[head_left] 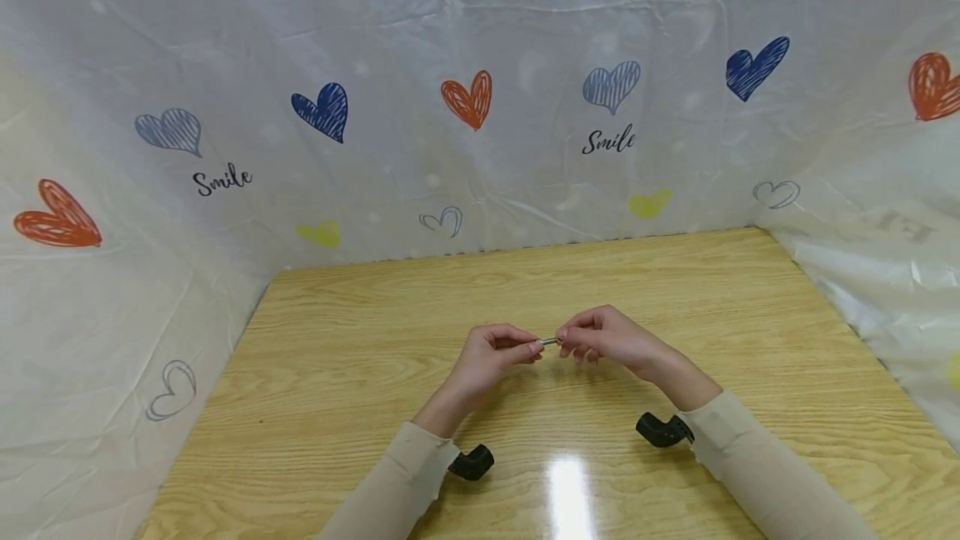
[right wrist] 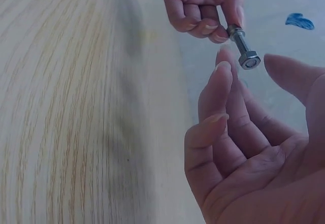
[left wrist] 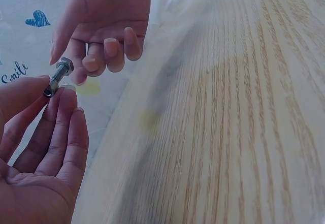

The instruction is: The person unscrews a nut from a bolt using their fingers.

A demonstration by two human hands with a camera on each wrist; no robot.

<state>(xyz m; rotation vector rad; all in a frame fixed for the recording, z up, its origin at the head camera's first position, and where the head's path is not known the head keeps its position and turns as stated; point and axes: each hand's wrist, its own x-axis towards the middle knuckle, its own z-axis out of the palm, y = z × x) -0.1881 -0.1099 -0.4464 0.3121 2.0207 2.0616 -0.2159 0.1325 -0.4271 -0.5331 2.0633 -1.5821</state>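
Note:
A small silver bolt is held above the middle of the table between the two hands. My left hand pinches one end of it between thumb and fingers. A hex nut sits on the bolt's other end, with threads showing between nut and left fingertips in the left wrist view. Around the nut, my right hand has its thumb and fingers spread apart. The right wrist view shows a gap between thumb and nut; whether a fingertip touches the nut from behind is unclear.
Beneath the hands lies a wood-grain table, with a bright glare patch near its front. White sheeting printed with hearts and "Smile" hangs along the back and both sides. Black curved mounts project from both wrists.

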